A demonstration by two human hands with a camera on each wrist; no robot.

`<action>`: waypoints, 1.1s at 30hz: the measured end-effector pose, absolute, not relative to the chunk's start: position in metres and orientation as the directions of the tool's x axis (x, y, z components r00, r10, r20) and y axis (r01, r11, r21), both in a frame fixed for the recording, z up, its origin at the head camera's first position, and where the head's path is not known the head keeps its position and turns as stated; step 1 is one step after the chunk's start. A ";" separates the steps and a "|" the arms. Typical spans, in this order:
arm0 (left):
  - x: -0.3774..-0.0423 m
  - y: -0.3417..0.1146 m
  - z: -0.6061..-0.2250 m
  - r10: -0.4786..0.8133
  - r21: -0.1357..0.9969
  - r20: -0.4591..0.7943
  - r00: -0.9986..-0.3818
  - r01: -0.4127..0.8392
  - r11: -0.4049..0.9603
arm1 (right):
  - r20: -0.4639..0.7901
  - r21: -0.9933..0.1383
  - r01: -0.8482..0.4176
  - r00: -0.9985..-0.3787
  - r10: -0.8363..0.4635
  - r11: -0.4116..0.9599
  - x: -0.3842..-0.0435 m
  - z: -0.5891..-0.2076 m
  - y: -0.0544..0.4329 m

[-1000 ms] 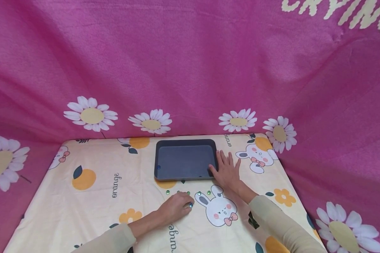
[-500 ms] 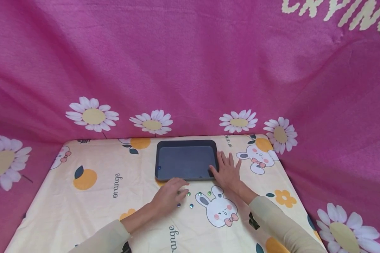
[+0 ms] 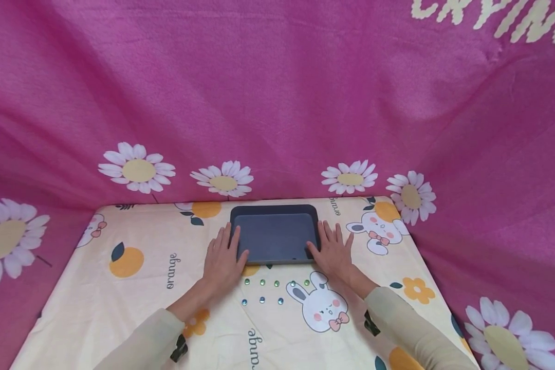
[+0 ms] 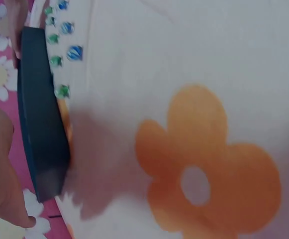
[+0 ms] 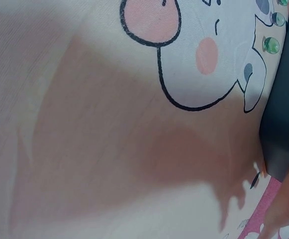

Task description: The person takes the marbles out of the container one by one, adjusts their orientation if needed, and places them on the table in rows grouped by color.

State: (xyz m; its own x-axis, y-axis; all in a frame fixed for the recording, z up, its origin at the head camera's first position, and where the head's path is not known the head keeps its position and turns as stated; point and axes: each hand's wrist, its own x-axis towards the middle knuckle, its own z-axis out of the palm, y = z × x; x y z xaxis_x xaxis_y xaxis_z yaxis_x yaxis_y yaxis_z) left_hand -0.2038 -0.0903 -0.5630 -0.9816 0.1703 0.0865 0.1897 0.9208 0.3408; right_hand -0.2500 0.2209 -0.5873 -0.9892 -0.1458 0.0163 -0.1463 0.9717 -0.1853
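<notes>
A dark grey rectangular tray (image 3: pixel 277 239) lies at the far middle of the table. My left hand (image 3: pixel 222 264) rests along its left side, fingers extended, thumb at the near corner. On the opposite side my right hand (image 3: pixel 334 257) touches the right wall, fingers spread and thumb over the rim. In front of the tray runs a row of several green glass marbles (image 3: pixel 276 283). Nearer to me, three blue marbles (image 3: pixel 262 300) form a second row. In the left wrist view, the tray's near wall (image 4: pixel 42 114) stands beside the marbles; the right wrist view shows a green marble (image 5: pixel 270 45) close to the tray.
The table wears a cream cloth (image 3: pixel 157 303) printed with rabbits, oranges and flowers. A pink curtain (image 3: pixel 277 103) with daisies hangs right behind the tray and down both sides. Dark wrist-camera pieces (image 3: pixel 179 348) show beneath the sleeves.
My left hand has left the blue marbles and moved up and left to the tray's left side, its fingers straightening. Both marble rows are uncovered now. The right hand has stayed put.
</notes>
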 end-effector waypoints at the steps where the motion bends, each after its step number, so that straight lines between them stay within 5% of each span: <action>1: -0.205 -0.092 -0.565 0.162 0.324 0.076 -0.984 0.178 0.929 | 0.019 -0.186 -0.146 -0.989 -0.145 0.972 -0.250 -0.587 0.221; 33: -0.225 -0.110 -0.589 0.135 0.313 -0.043 -0.990 0.115 0.943 | 0.024 -0.200 -0.153 -0.988 -0.152 0.968 -0.251 -0.590 0.221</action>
